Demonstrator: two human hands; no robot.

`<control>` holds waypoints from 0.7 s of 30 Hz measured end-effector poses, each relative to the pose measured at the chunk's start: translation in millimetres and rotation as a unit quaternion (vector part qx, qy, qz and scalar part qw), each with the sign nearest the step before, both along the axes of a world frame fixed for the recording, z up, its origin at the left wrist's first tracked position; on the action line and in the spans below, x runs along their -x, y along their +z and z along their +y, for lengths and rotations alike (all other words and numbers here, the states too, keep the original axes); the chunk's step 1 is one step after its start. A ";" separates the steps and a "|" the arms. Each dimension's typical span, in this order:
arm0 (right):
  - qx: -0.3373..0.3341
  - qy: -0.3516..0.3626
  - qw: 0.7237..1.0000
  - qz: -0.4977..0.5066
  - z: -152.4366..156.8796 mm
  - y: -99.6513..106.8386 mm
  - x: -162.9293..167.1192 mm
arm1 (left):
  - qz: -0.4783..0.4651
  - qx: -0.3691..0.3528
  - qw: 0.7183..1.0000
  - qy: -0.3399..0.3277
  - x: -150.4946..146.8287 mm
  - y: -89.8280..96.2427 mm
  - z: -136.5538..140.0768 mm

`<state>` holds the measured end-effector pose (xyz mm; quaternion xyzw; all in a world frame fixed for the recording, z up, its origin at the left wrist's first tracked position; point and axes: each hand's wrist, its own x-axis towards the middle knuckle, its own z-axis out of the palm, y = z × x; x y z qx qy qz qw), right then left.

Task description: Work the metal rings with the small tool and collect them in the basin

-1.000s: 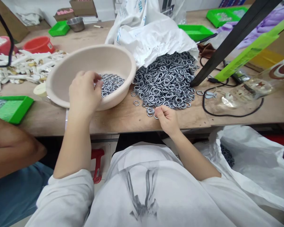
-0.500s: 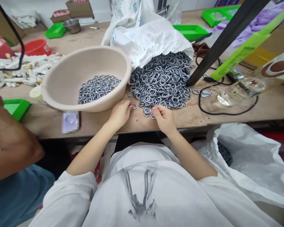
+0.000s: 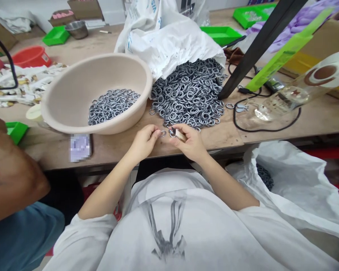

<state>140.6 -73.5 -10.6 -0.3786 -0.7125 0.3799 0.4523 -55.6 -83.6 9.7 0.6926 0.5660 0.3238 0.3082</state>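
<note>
My left hand (image 3: 145, 140) pinches a grey ring (image 3: 163, 133) between thumb and fingertips, just above the table near its front edge. Facing it, my right hand (image 3: 192, 141) grips a short tool (image 3: 180, 136) with a pale handle and a dark pointed tip; the exact kind is unclear. The tip points toward the ring, with a small gap between them. Behind my right hand, a heap of grey rings (image 3: 189, 96) spills from a white sack (image 3: 175, 45). A beige basin (image 3: 73, 81) on the left holds more rings.
A co-worker's arm (image 3: 17, 169) is at the far left. A phone-like object (image 3: 80, 147), blurred, lies before the basin. A dark post (image 3: 257, 54), a black cable (image 3: 260, 130) and a clear bottle (image 3: 285, 99) stand right. An open white bag (image 3: 296, 180) hangs below the table edge.
My right hand has turned so that the pale-handled tool shows in it. My left hand has lifted the ring slightly. The whole view has shifted a little.
</note>
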 end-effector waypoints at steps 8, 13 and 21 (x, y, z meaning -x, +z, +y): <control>-0.028 0.060 0.993 0.101 -16.1 15.7 21.8 | -0.334 0.082 0.938 0.030 -24.9 4.1 -55.8; 0.111 0.026 0.979 0.168 -29.9 19.9 33.1 | -0.277 0.002 0.958 0.071 -33.2 1.8 -65.9; 0.015 0.072 0.993 0.092 -34.4 33.2 25.5 | -0.427 0.081 0.897 0.073 -40.0 3.5 -65.6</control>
